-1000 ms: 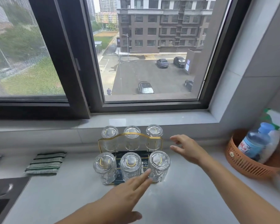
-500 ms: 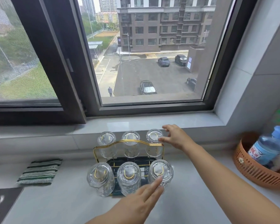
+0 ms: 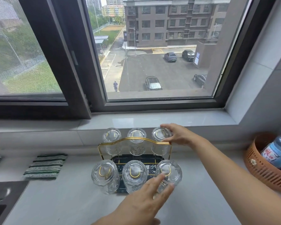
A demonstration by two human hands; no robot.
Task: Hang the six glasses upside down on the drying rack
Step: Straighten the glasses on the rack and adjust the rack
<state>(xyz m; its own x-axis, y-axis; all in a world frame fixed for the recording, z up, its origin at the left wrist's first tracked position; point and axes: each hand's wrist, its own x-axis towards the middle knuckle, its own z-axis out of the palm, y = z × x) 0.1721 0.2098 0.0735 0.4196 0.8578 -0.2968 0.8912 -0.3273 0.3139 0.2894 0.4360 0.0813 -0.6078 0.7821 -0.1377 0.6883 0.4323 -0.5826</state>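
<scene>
Six clear ribbed glasses hang upside down on a gold wire drying rack (image 3: 135,139) with a dark tray, in two rows of three. In the back row are the left glass (image 3: 112,135), the middle glass (image 3: 136,134) and the right glass (image 3: 160,135). The front row holds the left glass (image 3: 104,173), the middle glass (image 3: 134,172) and the right glass (image 3: 170,169). My right hand (image 3: 178,135) wraps thumb and fingers around the back right glass's upturned base. My left hand (image 3: 144,202) is flat with fingers apart, its fingertips touching the front right glass.
An orange basket (image 3: 263,172) with a water bottle (image 3: 277,151) stands at the right on the counter. A striped green cloth (image 3: 45,165) lies left of the rack. A dark sink (image 3: 2,197) is at the near left. The window sill (image 3: 152,119) runs behind the rack.
My right hand moved from open air right of the rack onto the back right glass and closed around it. My left hand's fingertips advanced onto the front right glass.
</scene>
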